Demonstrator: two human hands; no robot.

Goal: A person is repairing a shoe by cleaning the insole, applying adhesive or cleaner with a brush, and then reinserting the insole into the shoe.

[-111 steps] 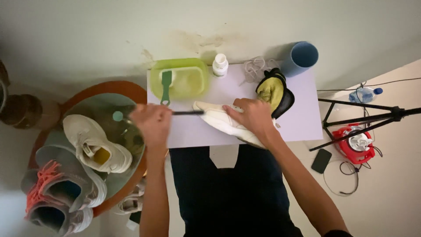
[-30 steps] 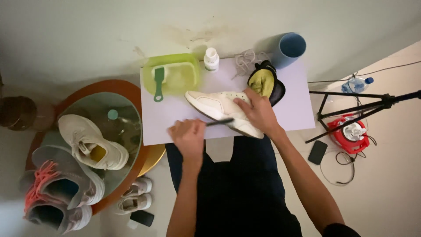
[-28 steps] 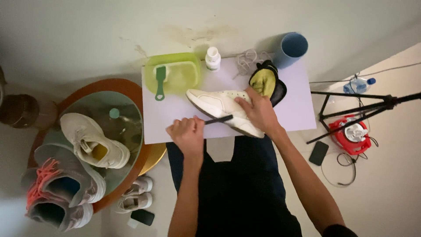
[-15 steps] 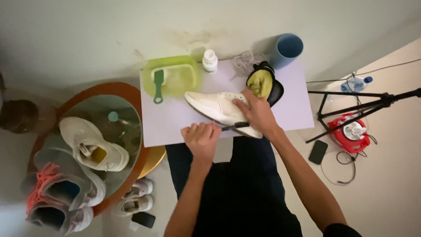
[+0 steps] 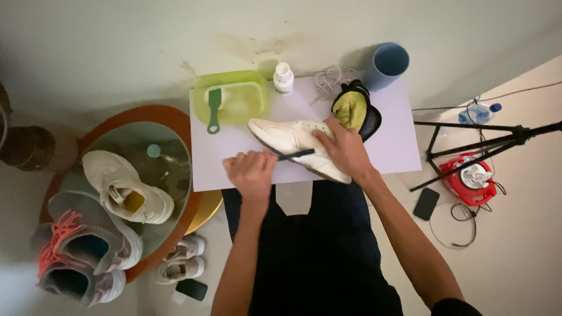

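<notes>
My right hand (image 5: pixel 345 149) pins the white leather sneaker (image 5: pixel 295 145) on its side on the pale tabletop (image 5: pixel 392 146), sole toward me, so my left hand (image 5: pixel 252 174), closed around a thin dark brush (image 5: pixel 294 155), reaches its edge.

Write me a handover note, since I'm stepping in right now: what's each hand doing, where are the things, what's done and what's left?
Left hand: closed in a grip on a thin dark tool, its tip against the white shoe.
Right hand: pressing the shoe down on the white table.
Nearby: green basin with a green brush, white bottle, yellow cloth, blue cup.
Done: shoe positioned and steadied.
Left: cannot tell how much of the shoe is worked; more shoes lie on the round glass table.
</notes>
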